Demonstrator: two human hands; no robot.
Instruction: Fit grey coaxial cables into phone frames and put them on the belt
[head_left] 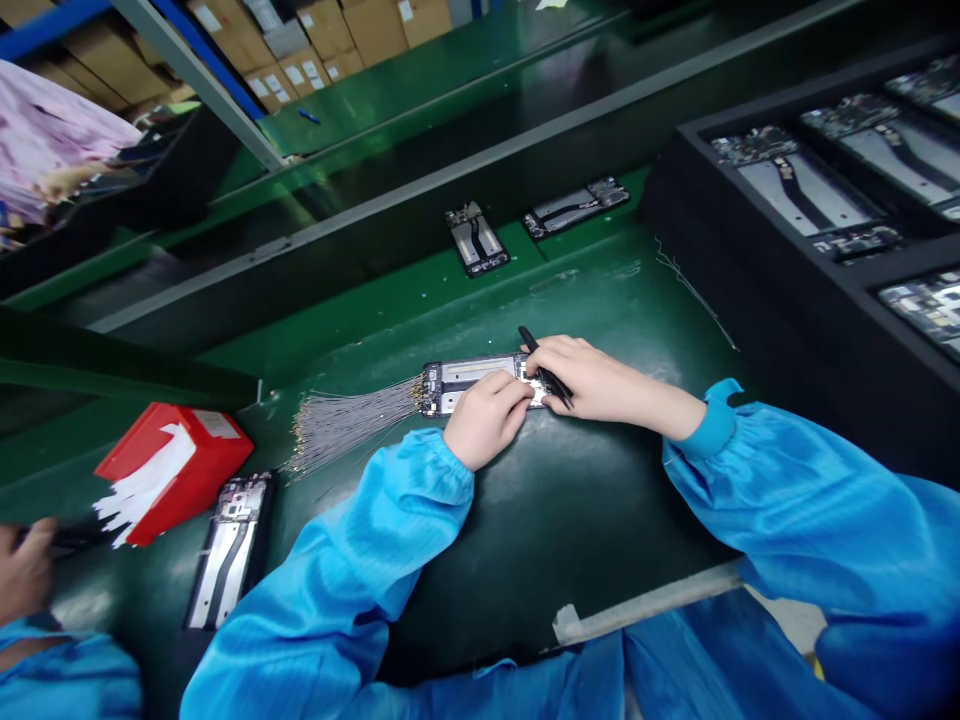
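An open phone assembly with a silver middle and circuit boards at both ends lies on the green bench in front of me. My left hand reaches over its near edge, fingers bent and pressed together on the board at the right end. In my right hand are black tweezers, slanting across my fingers above that same board. The fingertips of both hands nearly meet and partly cover the board. A fanned bundle of thin grey cables with gold-coloured ends touches the assembly's left end.
More phone assemblies lie at the back ledge and at the lower left. A red box holding white paper strips stands left. A black tray with phone assemblies fills the right. Another person's hand shows at the left edge.
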